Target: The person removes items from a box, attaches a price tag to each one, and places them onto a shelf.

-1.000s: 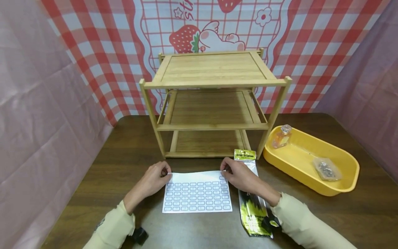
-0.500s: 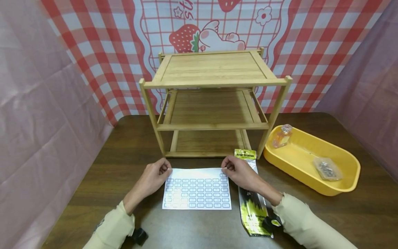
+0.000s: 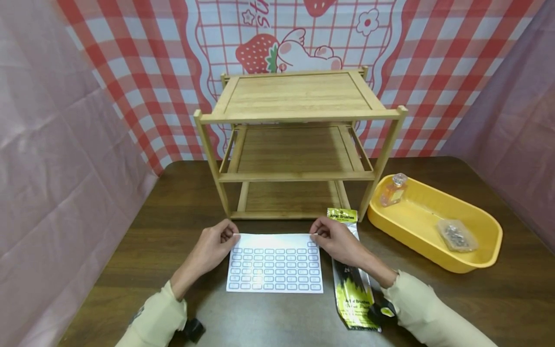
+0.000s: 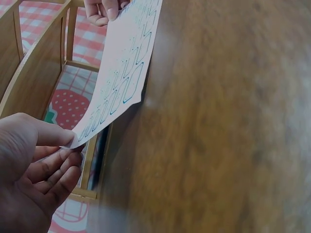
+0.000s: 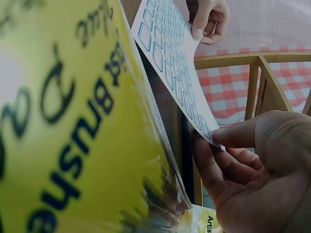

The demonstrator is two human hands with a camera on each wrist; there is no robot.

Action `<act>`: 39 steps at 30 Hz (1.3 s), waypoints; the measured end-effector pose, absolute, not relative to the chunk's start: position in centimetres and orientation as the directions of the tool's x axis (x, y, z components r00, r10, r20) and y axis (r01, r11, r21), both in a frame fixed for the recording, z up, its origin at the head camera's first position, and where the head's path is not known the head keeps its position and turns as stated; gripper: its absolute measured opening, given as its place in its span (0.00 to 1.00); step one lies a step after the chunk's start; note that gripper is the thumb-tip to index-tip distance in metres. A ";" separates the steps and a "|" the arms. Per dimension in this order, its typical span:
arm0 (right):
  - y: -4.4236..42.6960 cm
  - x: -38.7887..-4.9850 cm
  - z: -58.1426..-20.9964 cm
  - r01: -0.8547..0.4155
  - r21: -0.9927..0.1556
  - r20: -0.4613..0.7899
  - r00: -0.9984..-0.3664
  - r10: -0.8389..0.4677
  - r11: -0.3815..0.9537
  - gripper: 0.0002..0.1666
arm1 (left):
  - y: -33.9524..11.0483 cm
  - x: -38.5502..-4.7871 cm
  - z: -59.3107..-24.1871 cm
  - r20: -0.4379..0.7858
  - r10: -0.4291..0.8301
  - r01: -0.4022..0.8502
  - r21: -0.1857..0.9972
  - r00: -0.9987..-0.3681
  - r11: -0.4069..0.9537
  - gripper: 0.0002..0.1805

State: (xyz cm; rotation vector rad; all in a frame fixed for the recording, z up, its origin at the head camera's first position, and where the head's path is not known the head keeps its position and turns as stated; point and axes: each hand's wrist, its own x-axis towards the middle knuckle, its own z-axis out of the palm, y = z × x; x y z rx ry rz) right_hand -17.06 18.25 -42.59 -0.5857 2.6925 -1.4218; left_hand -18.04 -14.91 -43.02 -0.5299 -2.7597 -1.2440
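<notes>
Basin (image 3: 418,219) holds bottle (image 3: 393,192) and clear pack (image 3: 456,236); hands (image 3: 211,248) (image 3: 340,245) pinch printed sheet (image 3: 275,265).

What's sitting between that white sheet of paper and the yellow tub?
In the head view, a packet of artist brushes lies between the sheet and the tub; the right hand, pinching the sheet, partly covers it.
</notes>
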 end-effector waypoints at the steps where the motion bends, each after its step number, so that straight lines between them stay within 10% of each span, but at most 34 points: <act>1: 18.3 -17.0 -42.6 -0.310 -0.806 0.139 -0.928 -0.346 0.505 0.03 | -14.9 -18.0 -42.9 0.202 0.281 0.337 0.716 -0.938 0.611 0.03; 39: 19.3 -16.1 -41.3 -0.276 -0.900 0.169 -0.934 -0.315 0.338 0.02 | -15.4 -17.5 -40.8 0.231 0.258 0.335 0.791 -0.938 0.512 0.03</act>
